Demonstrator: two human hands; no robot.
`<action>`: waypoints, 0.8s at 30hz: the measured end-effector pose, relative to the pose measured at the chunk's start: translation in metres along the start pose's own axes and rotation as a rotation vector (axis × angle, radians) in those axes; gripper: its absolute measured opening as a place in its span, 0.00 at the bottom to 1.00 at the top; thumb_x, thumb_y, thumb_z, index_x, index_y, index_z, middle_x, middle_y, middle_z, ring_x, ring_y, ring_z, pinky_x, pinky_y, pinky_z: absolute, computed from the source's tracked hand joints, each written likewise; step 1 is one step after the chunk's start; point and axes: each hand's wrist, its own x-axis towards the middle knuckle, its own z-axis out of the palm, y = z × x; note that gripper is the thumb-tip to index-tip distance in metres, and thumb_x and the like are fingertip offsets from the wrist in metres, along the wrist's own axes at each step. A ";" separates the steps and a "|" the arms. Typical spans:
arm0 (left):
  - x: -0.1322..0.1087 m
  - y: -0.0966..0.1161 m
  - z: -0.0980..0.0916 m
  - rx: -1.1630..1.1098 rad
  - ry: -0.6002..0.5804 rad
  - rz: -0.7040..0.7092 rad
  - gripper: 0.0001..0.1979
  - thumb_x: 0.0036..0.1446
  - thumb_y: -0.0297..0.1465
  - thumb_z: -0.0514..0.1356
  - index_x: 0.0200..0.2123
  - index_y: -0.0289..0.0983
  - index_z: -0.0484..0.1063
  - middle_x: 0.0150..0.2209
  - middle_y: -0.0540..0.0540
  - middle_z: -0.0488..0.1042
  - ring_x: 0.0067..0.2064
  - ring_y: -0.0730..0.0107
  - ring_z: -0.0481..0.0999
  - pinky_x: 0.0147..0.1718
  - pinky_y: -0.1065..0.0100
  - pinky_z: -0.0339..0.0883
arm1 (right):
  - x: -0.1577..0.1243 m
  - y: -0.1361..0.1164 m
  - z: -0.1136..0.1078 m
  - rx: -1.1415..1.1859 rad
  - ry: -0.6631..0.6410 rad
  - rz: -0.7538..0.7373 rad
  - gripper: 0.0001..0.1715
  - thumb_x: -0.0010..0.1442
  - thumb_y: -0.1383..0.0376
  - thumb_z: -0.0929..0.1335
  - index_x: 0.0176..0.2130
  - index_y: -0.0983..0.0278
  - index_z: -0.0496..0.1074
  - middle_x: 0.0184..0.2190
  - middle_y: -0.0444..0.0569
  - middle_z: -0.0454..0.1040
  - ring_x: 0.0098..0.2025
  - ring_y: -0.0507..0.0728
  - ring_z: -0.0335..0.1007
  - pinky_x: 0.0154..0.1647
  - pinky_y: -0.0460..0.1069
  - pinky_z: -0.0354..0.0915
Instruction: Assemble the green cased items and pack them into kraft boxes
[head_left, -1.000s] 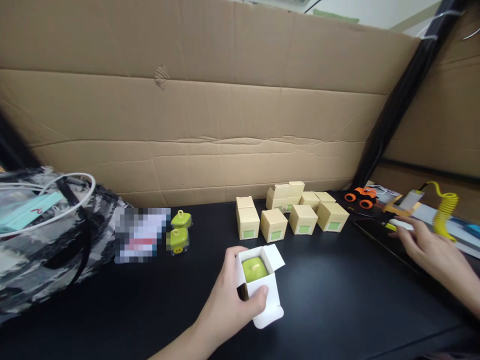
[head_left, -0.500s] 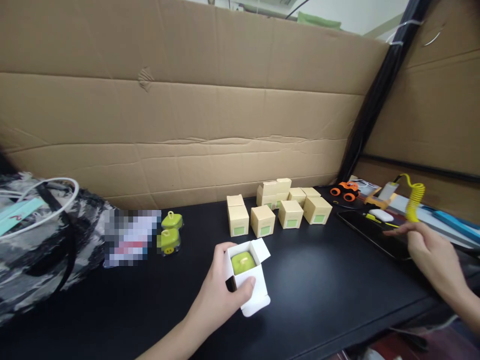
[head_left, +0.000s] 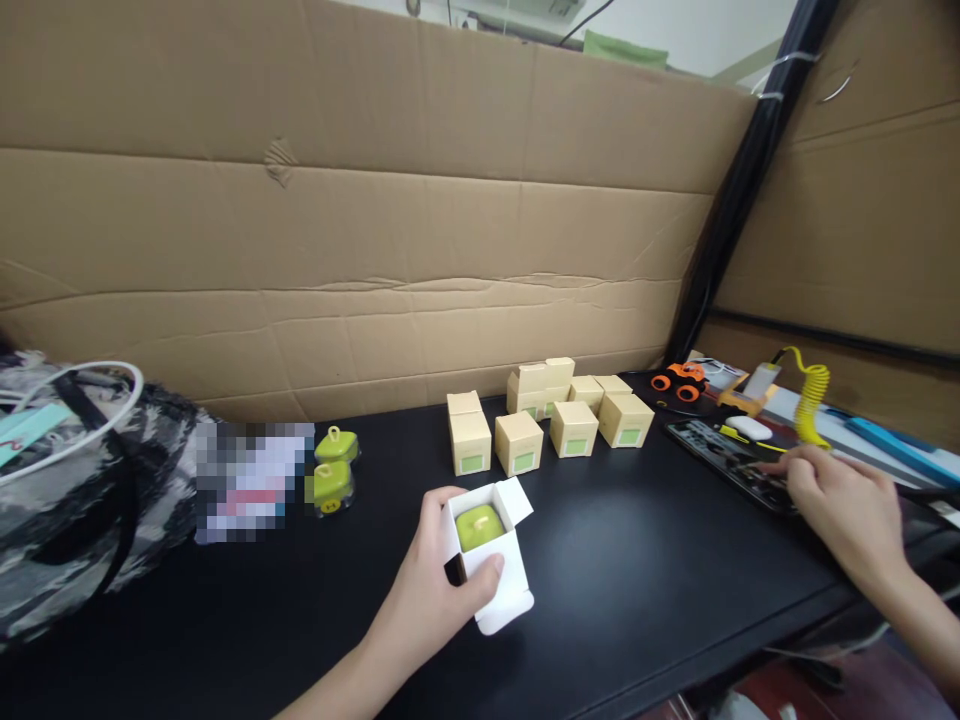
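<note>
My left hand is closed around a small white carton with its top flaps folded out, thumb pressed on the front wall. Inside the carton sits a green rounded object with a small loop on top. Over at the right, my right hand holds nothing. Its index finger reaches onto the lit screen of a phone lying flat on the black table. The other fingers of that hand are partly curled.
Several tan boxes with green labels stand at the back. Two similar green objects with loops sit left, beside a blurred-out packet and a furry grey bundle. An orange toy car, white case and yellow coiled cord lie right.
The phone screen has gone from dark to lit, and my right index finger has come down onto it. My left hand and the carton look unchanged; the view has shifted slightly.
</note>
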 end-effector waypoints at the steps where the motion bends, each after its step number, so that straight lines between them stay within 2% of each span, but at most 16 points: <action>1: 0.000 0.000 0.000 0.000 0.004 0.000 0.19 0.46 0.32 0.58 0.43 0.42 0.57 0.35 0.51 0.71 0.37 0.61 0.73 0.39 0.61 0.65 | 0.000 -0.001 0.000 -0.005 0.003 0.006 0.18 0.49 0.62 0.54 0.20 0.58 0.68 0.22 0.47 0.77 0.31 0.63 0.74 0.37 0.55 0.62; 7: 0.001 -0.003 0.001 -0.003 0.017 0.000 0.19 0.46 0.32 0.58 0.43 0.42 0.57 0.34 0.51 0.72 0.37 0.61 0.74 0.38 0.61 0.65 | -0.001 -0.005 -0.004 -0.033 0.083 0.058 0.17 0.50 0.62 0.53 0.22 0.59 0.66 0.19 0.48 0.74 0.28 0.62 0.73 0.39 0.54 0.62; 15: 0.001 -0.002 0.000 -0.012 -0.012 -0.009 0.20 0.47 0.32 0.58 0.43 0.43 0.56 0.35 0.51 0.72 0.38 0.61 0.73 0.39 0.60 0.65 | -0.001 -0.003 -0.001 -0.006 0.031 0.025 0.17 0.49 0.62 0.54 0.21 0.58 0.68 0.22 0.45 0.77 0.31 0.62 0.74 0.40 0.55 0.62; 24: 0.001 -0.001 0.000 -0.015 -0.003 -0.014 0.20 0.46 0.32 0.58 0.43 0.43 0.56 0.34 0.51 0.72 0.37 0.61 0.74 0.38 0.61 0.65 | 0.000 -0.008 -0.006 0.020 0.077 0.069 0.14 0.48 0.62 0.54 0.22 0.59 0.65 0.18 0.47 0.73 0.27 0.62 0.72 0.38 0.55 0.63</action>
